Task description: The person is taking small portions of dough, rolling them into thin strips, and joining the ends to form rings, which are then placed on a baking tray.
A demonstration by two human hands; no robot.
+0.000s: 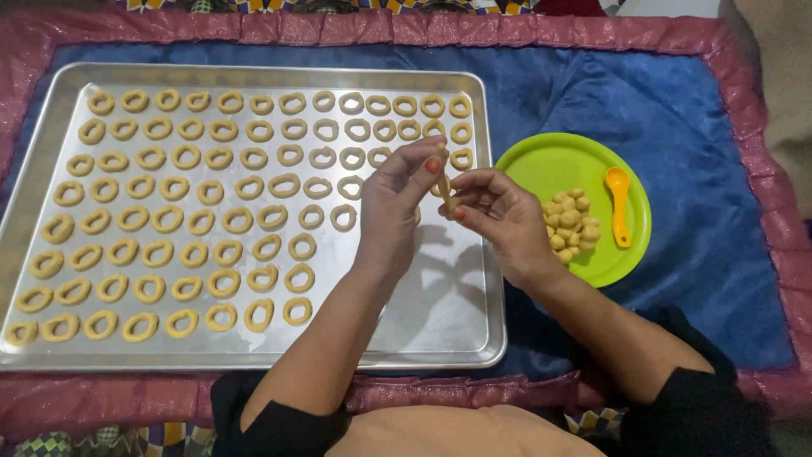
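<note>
I see both hands raised over the right part of a metal baking tray (34, 203). My left hand (391, 207) and right hand (499, 216) pinch a small dough strip (445, 193) between them; left fingertips (433, 161) close on its top end, right fingertips (461, 203) narrow around its lower end. The strip hangs roughly upright, off the tray surface. Left of the left fingers, the tray holds rows of dough rings (173, 188), laid flat, apart from each other, covering most of the sheet. A few more rings sit just behind and beside the fingertips. Below the fingers and toward me, the tray's right part is bare metal with the hands' shadows on it. Right of the right fingers, just beside the tray, sits a green plate (541, 165). It holds a heap of small dough balls (571, 224) close to the right hand's knuckles, and an orange measuring spoon (619, 203) lying flat past the balls, not touching them. Tray and plate rest on a blue cloth (702, 127) with a pink border.
</note>
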